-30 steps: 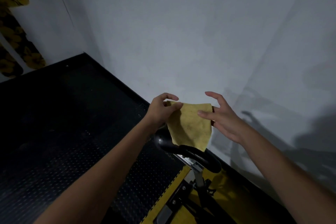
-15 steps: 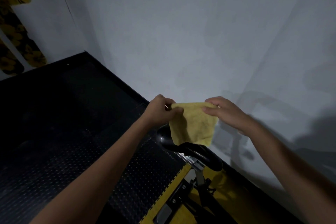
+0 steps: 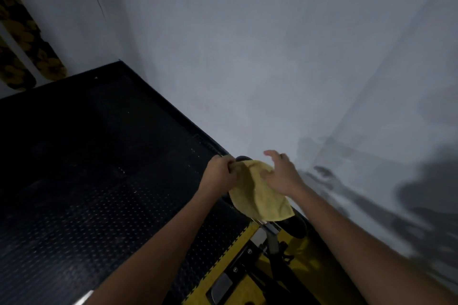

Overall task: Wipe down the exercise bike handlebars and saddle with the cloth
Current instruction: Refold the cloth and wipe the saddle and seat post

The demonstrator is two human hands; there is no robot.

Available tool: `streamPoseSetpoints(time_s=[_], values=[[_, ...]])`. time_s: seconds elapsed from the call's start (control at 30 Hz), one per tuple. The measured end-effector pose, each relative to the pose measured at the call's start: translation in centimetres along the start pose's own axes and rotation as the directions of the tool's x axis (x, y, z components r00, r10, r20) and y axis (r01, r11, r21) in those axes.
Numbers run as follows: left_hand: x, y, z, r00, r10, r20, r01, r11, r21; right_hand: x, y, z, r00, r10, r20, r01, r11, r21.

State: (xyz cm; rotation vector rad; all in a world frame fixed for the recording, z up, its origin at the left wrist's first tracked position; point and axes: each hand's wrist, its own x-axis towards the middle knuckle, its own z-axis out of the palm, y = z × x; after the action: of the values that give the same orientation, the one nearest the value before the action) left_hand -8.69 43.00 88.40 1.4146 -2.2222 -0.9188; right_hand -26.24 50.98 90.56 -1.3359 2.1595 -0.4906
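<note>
Cloth (image 3: 260,195) draped over saddle (image 3: 296,226)

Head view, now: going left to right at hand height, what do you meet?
Black studded floor → left hand gripping the cloth's edge → yellow cloth draped over the black saddle → right hand, fingers spread → grey wall.

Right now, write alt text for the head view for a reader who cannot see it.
Two bare hands spread a yellow cloth over a black bike saddle: the left hand pinches the cloth's top edge, and the right hand lies on it with its fingers loosely spread. A dark studded floor lies left, a grey wall behind.
</note>
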Motion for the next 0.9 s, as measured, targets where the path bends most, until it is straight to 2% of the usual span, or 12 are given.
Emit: streamPoseSetpoints(time_s=[0.1, 0.2, 0.23, 0.3, 0.37, 0.47, 0.63, 0.73, 0.9], values=[[0.0, -1.4, 1.7, 0.998, -0.042, -0.042, 0.043, 0.999, 0.030, 0.1, 0.2, 3.4, 0.988, -0.059, 0.142, 0.077, 0.989, -0.126], [0.3, -2.0, 2.4, 0.989, -0.132, -0.068, 0.136, 0.988, 0.068, -0.3, 0.9, 5.0, 0.986, -0.093, 0.141, 0.111, 0.985, -0.129], [0.5, -2.3, 2.7, 0.982, -0.179, -0.057, 0.181, 0.983, 0.032, -0.5, 1.2, 5.4, 0.987, -0.106, 0.123, 0.123, 0.982, -0.141], [0.9, -3.0, 3.2, 0.958, -0.285, 0.011, 0.282, 0.942, -0.184, -0.9, 1.7, 6.5, 0.983, -0.173, 0.057, 0.182, 0.955, -0.233], [0.9, -3.3, 3.9, 0.921, -0.376, 0.103, 0.384, 0.828, -0.410, -0.9, 2.0, 7.2, 0.975, -0.222, 0.019, 0.217, 0.925, -0.312], [1.6, -3.7, 4.6, 0.867, -0.490, 0.087, 0.456, 0.712, -0.535, 0.5, 1.7, 7.6, 0.971, -0.238, 0.014, 0.229, 0.914, -0.334], [3.2, -4.5, 5.6, 0.784, -0.613, 0.097, 0.552, 0.616, -0.562, 3.9, -0.3, 8.2, 0.968, -0.251, -0.020, 0.233, 0.921, -0.312], [3.4, -4.3, 6.0, 0.727, -0.685, 0.041, 0.580, 0.581, -0.571, 5.9, -1.1, 8.2, 0.947, -0.315, -0.067, 0.271, 0.892, -0.361], [3.0, -4.0, 5.9, 0.708, -0.706, 0.015, 0.567, 0.555, -0.609, 7.4, -1.5, 8.6, 0.917, -0.388, -0.092, 0.328, 0.866, -0.378]])
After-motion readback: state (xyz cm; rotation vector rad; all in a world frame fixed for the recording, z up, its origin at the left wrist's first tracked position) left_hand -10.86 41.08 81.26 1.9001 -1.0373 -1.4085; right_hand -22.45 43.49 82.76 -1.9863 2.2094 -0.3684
